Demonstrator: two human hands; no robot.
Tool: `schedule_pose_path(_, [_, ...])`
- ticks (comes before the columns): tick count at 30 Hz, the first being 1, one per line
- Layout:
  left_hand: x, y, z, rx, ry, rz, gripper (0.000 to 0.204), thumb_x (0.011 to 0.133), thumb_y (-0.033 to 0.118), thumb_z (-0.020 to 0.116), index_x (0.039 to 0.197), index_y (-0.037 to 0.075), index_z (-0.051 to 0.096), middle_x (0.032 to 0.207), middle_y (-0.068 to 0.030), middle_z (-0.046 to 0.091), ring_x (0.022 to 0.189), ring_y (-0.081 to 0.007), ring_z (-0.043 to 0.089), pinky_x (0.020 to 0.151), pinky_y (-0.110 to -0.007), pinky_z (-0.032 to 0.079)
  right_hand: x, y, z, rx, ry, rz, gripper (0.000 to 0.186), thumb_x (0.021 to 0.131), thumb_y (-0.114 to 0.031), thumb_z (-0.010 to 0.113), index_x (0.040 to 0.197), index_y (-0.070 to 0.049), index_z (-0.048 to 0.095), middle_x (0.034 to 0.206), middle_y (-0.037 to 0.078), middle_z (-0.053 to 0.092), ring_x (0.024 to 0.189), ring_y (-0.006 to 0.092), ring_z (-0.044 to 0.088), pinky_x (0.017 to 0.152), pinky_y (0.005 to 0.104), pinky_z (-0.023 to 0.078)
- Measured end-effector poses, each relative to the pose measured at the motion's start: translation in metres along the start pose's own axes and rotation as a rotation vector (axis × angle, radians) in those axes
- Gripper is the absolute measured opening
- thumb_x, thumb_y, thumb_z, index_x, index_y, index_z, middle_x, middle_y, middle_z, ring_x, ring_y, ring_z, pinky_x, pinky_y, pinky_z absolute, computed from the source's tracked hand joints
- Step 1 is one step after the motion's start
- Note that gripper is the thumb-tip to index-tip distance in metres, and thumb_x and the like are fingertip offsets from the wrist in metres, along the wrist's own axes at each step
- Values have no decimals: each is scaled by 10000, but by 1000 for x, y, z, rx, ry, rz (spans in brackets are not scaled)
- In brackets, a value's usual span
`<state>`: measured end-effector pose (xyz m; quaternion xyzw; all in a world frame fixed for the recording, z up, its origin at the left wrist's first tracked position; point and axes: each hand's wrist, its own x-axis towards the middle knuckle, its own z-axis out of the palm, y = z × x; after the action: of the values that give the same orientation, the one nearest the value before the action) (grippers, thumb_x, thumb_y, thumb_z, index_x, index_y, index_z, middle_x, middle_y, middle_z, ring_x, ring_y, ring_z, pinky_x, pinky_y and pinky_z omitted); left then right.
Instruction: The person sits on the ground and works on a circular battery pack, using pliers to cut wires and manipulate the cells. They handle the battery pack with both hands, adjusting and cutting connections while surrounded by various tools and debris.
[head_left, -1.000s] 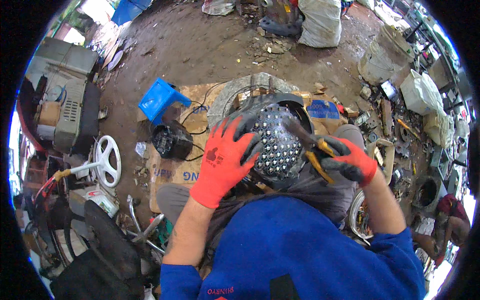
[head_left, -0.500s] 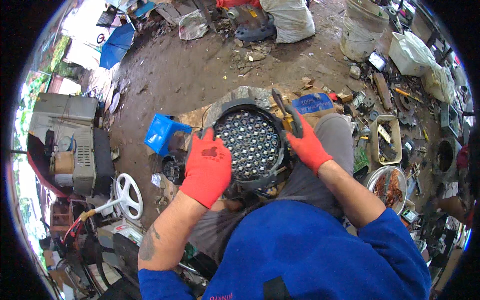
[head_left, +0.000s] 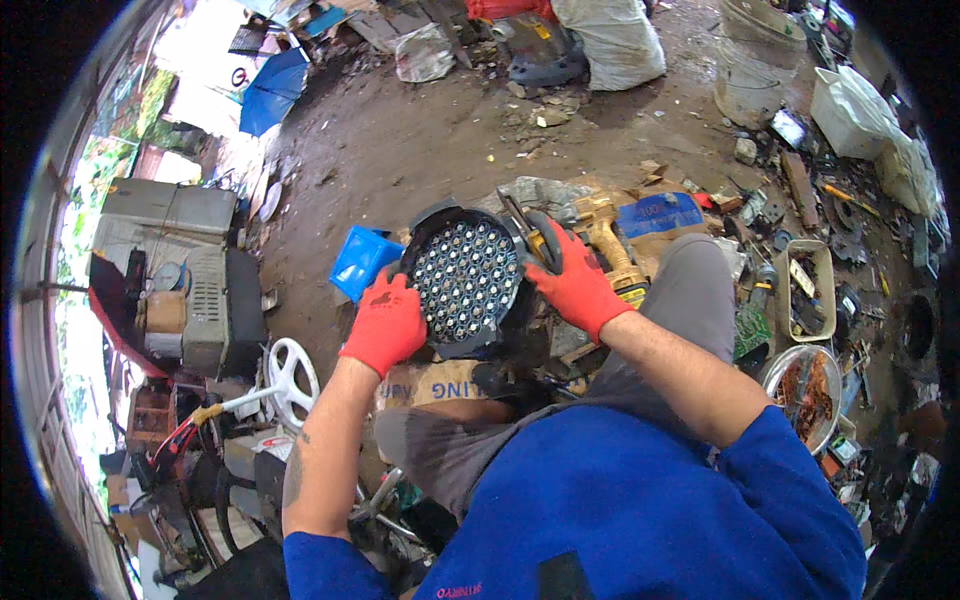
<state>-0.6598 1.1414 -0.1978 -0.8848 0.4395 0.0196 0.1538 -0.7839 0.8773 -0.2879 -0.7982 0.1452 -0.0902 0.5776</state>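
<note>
A round black lamp housing (head_left: 462,275), its face packed with small clear lenses, is held up over my lap. My left hand (head_left: 388,320), in a red glove with a dark palm, is closed on its lower left rim. My right hand (head_left: 577,285), gloved alike, grips a pliers-like tool with yellow handles (head_left: 532,236) at the housing's right rim; the grey jaws point upward and the lower part is hidden by the fingers. A yellow power drill (head_left: 610,242) lies just to the right, beside cardboard with blue print (head_left: 660,214).
A blue plastic stool (head_left: 355,262) stands left of the housing. Further left are a white steering wheel (head_left: 295,382) and grey casings (head_left: 160,230). At right sit a bin of scrap (head_left: 806,327), a round tub of copper scrap (head_left: 770,400) and loose parts. Sacks (head_left: 610,40) stand behind on the dirt floor.
The tool has left the lens face for the right rim. My left hand moved off the lenses to the rim, and the housing shifted left, uncovering the drill. The view has also shifted.
</note>
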Motion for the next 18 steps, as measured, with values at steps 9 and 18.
schedule_pose_path(9, [12,-40,25,-239,-294,-159,363,755,267,663,944,-40,702,1142,-277,633,1156,-436,574,1048,-474,461,31,-50,25,-200,-52,-15,823,888,-370,694,1571,-92,328,1527,366,358,1378,485,445,1138,476,402])
schedule_pose_path(18, [8,-41,29,-124,-279,-49,307,865,237,614,999,-31,680,1156,-244,626,1162,-444,561,1039,-482,457,33,-49,23,-192,-66,50,870,881,-397,708,1591,-109,296,1565,351,324,1477,449,325,1204,450,312])
